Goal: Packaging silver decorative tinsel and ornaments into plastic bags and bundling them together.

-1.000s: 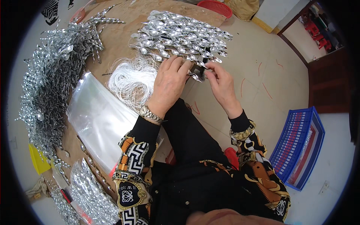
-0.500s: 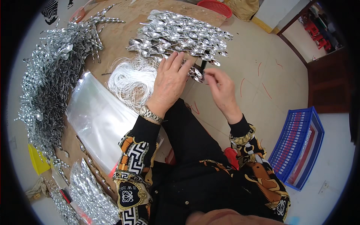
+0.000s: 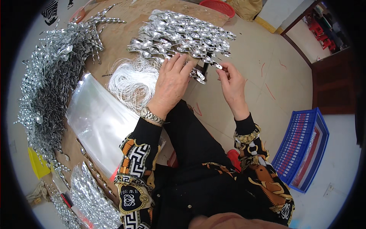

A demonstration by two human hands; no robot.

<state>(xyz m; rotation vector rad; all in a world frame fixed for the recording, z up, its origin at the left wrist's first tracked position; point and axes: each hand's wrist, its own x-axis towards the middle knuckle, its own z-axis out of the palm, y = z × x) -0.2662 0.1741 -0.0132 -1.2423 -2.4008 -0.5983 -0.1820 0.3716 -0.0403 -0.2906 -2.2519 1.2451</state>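
Twisted shiny silver strips (image 3: 183, 32) lie in rows across the table, their ends reaching past its right edge. My left hand (image 3: 173, 78) rests on the nearest of them, fingers stretched out and palm down, with strip ends (image 3: 198, 76) poking out beside its thumb. Thumb and forefinger of my right hand (image 3: 231, 81) are closed at the tip of one silver twisted strip (image 3: 218, 66), just off the table edge. A coil of white cord (image 3: 131, 82) lies left of my left hand. What lies under the left palm is hidden.
A big heap of silver twisted strips (image 3: 57, 76) fills the table's left side. Clear plastic bags (image 3: 103, 122) lie flat near me, and bagged silver strips (image 3: 91, 191) sit at lower left. A blue basket (image 3: 301, 149) stands on the floor at right; a red basket (image 3: 217, 7) is beyond the table.
My right hand has moved up and slightly right, from the lower strip ends to the tip of a strip above. The left hand stays almost in place.
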